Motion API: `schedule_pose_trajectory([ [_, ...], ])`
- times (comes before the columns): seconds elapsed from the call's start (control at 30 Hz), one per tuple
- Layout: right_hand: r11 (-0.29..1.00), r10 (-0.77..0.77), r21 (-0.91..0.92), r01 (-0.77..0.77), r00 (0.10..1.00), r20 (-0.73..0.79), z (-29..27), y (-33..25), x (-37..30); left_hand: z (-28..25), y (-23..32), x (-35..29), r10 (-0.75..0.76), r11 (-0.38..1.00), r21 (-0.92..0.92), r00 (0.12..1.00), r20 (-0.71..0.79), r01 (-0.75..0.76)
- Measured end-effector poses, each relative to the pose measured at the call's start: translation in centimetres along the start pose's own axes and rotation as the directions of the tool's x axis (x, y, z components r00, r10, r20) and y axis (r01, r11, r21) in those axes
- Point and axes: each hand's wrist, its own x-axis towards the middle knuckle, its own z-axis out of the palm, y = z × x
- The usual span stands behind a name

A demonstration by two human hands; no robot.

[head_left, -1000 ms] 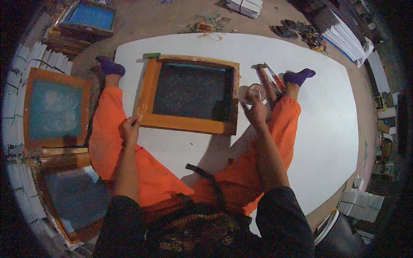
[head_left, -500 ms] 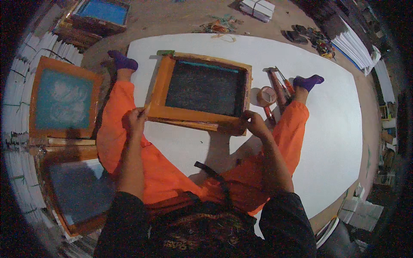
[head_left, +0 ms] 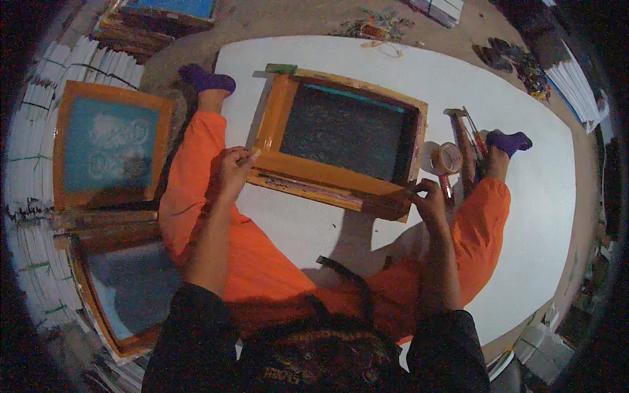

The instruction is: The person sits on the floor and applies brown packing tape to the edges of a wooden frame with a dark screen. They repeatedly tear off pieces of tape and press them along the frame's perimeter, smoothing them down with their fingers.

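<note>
A wooden screen-printing frame (head_left: pixel 367 86) with dark mesh (head_left: pixel 344 131) lies tilted on the white board between my spread legs. Along its near side runs a strip of brown packing tape (head_left: pixel 331 173); more brown tape covers the left side. My left hand (head_left: pixel 234 171) is closed in a pinch at the strip's left end, by the near left corner. At the near right corner my right hand (head_left: pixel 431 204) pinches the other end with thumb and forefinger. A roll of brown tape (head_left: pixel 450 157) stands to the right of the frame.
Long thin tools (head_left: pixel 466 147) lie between the tape roll and my right foot. At the left, a teal-meshed frame (head_left: pixel 113 144) leans above another frame (head_left: pixel 134 281), beside stacked paper (head_left: pixel 39 157). Scraps (head_left: pixel 373 29) and cords (head_left: pixel 517 62) lie past the white board (head_left: pixel 524 229).
The whole view has shifted, so the frame and my hands appear farther right. More of the frame's near wooden edge shows below the tape strip. Both hands remain at the near corners.
</note>
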Motion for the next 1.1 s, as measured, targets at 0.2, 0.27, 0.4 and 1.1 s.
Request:
schedule_pose_trajectory([
  [0.2,0.953,0.242,0.125,-0.276,0.941,0.238,-0.6,-3.4,1.9,-0.4,1.4,-0.5,-0.080,0.997,-0.025,0.997,-0.009,0.080],
  [0.27,0.936,0.275,0.151,-0.319,0.928,0.253,-0.8,-4.4,2.8,-0.5,-0.2,-0.5,-0.018,0.999,0.043,1.000,0.011,0.018],
  [0.4,0.922,0.146,0.321,-0.215,0.963,0.225,-1.2,-1.3,4.9,0.2,-0.7,-2.3,-0.193,0.956,-0.220,0.981,0.021,0.192],
  [1.1,0.877,0.325,0.301,-0.376,0.923,0.206,-3.8,-5.3,6.6,-1.4,2.9,-2.5,-0.267,0.926,-0.292,0.961,-0.064,0.238],
])
